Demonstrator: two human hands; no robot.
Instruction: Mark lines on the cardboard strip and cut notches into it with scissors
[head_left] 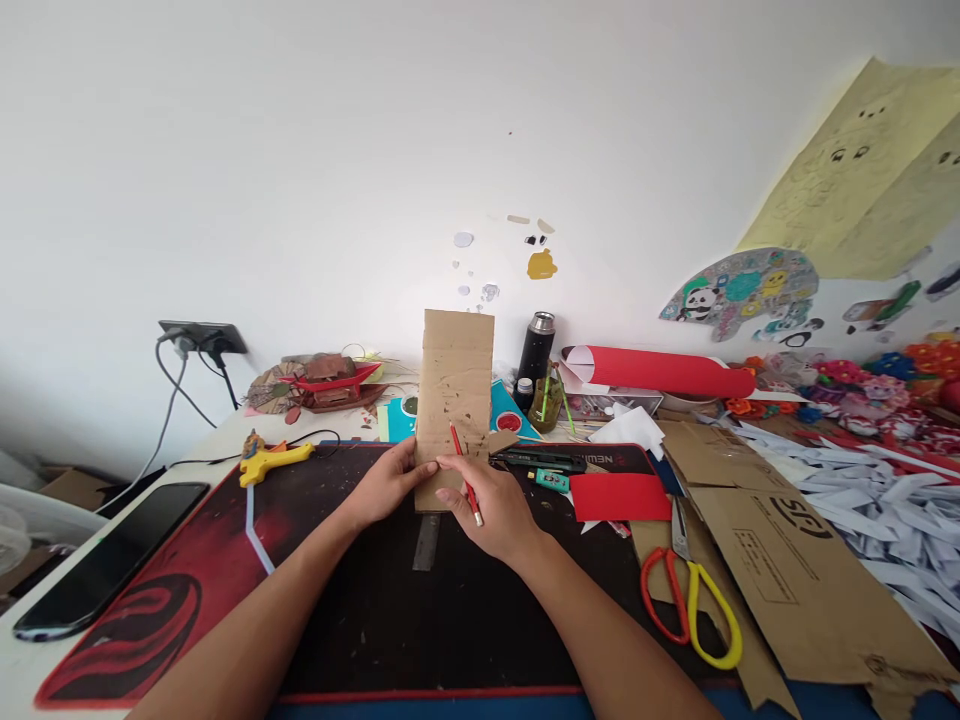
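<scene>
Wall: the white wall (337, 150) rises behind the table (214, 435).
Mat: the dark mat (390, 630), with a red border, covers the middle of the table.
Carton: a flat brown carton (810, 590) lies along the right edge of the mat, near white paper strips (870, 500).
Roll: a red roll (660, 372) is at the far edge of the table, right of the black flask (534, 360).
Phone: it lies (112, 560) on the table, just beside the left edge of the mat.
Board: the cardboard piece (457, 365) is raised above the middle of the mat, its face to the person; I cannot tell if its lower end touches the mat.
Left hand: this hand (390, 478) grips the left edge of the board, thumb in front.
Right hand: this hand (491, 505) holds the pencil (471, 495), tip upward, before the board.
Scissors: they lie (680, 540) at the right edge of the mat, handles toward the near right corner.
Glue gun: the yellow tool (274, 462) lies at the far left corner of the mat.
Cutter: a black one (540, 460) lies near the far edge of the mat, just beyond a small green box (552, 480).
</scene>
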